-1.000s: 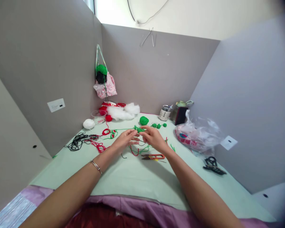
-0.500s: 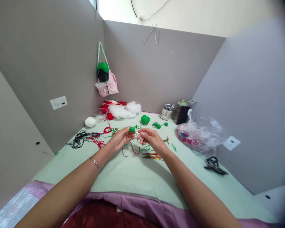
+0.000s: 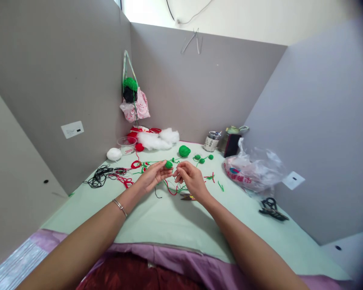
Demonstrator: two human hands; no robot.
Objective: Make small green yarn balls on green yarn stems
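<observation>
And the left hand (image 3: 155,177) pinches the small green yarn ball (image 3: 168,164) between thumb and fingers, above the pale-green tabletop (image 3: 151,223); the right hand (image 3: 191,180) hovers just beside, fingertips bunched, anything between them too small to tell.

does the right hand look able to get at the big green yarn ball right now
Probably yes: the big green yarn ball sits beyond the right hand with nothing tall between them, though that hand may be pinching something too small to make out.
</observation>
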